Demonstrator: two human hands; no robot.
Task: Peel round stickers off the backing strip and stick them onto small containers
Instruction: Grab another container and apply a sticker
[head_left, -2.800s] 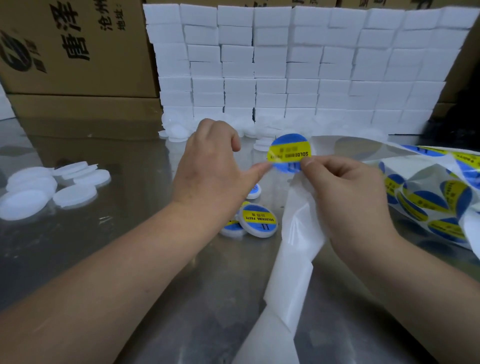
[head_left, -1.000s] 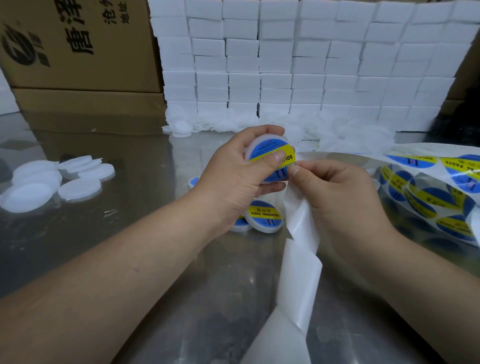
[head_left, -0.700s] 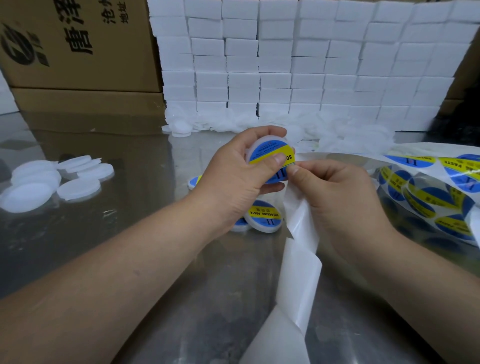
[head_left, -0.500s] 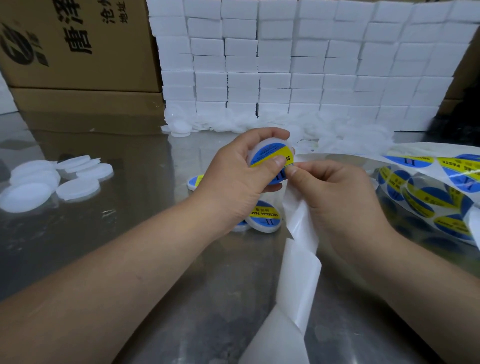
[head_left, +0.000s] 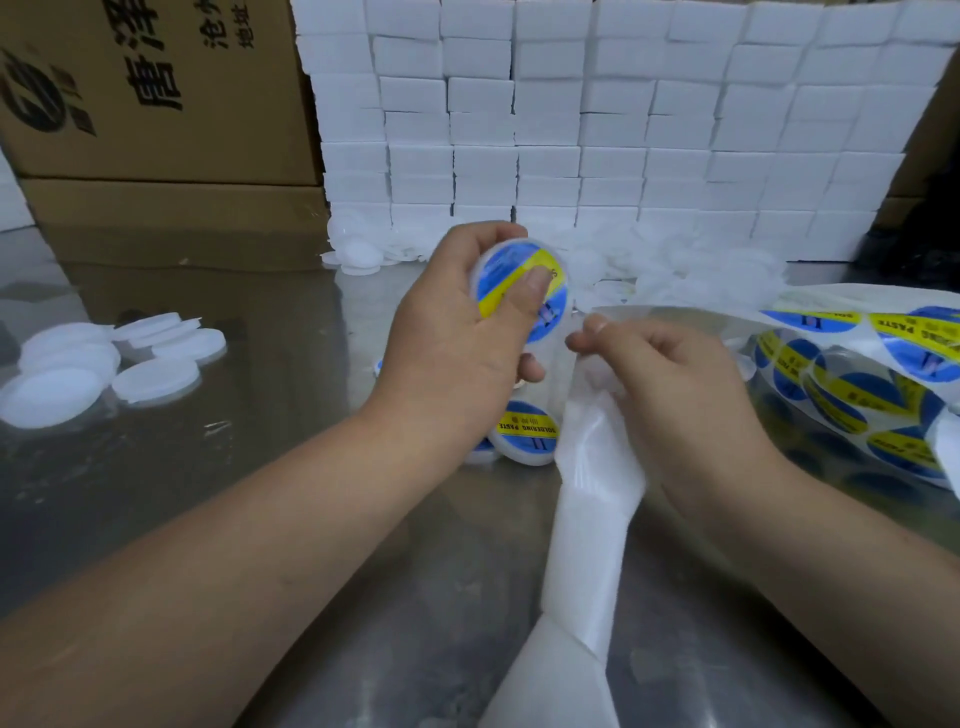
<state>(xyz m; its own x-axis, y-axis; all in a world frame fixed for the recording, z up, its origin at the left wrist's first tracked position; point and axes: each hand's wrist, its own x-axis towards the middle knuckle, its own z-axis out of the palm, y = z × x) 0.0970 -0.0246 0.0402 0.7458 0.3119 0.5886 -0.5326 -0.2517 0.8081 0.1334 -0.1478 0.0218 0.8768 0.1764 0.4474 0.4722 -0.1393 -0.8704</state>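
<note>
My left hand (head_left: 452, 343) grips a small round white container (head_left: 519, 291) above the table. A blue and yellow round sticker covers its face, and my thumb presses on the yellow band. My right hand (head_left: 670, 384) pinches the white backing strip (head_left: 587, 530), which hangs down toward the near edge. Its fingertips are a little to the right of the container and do not touch it. The strip runs on to the right, where several more stickers (head_left: 852, 384) sit on it. A labelled container (head_left: 527, 431) lies on the table below my left hand.
Several plain white lids (head_left: 150, 374) lie at the left on the shiny metal table (head_left: 260, 467). A wall of white boxes (head_left: 597, 130) stands at the back, with loose white containers (head_left: 363, 254) at its foot. Cardboard cartons (head_left: 156, 104) fill the back left.
A sticker has come off the strip and now sits on the container in my left hand. My thumb slid across it, and my right hand's fingertips drew away to the right with the strip.
</note>
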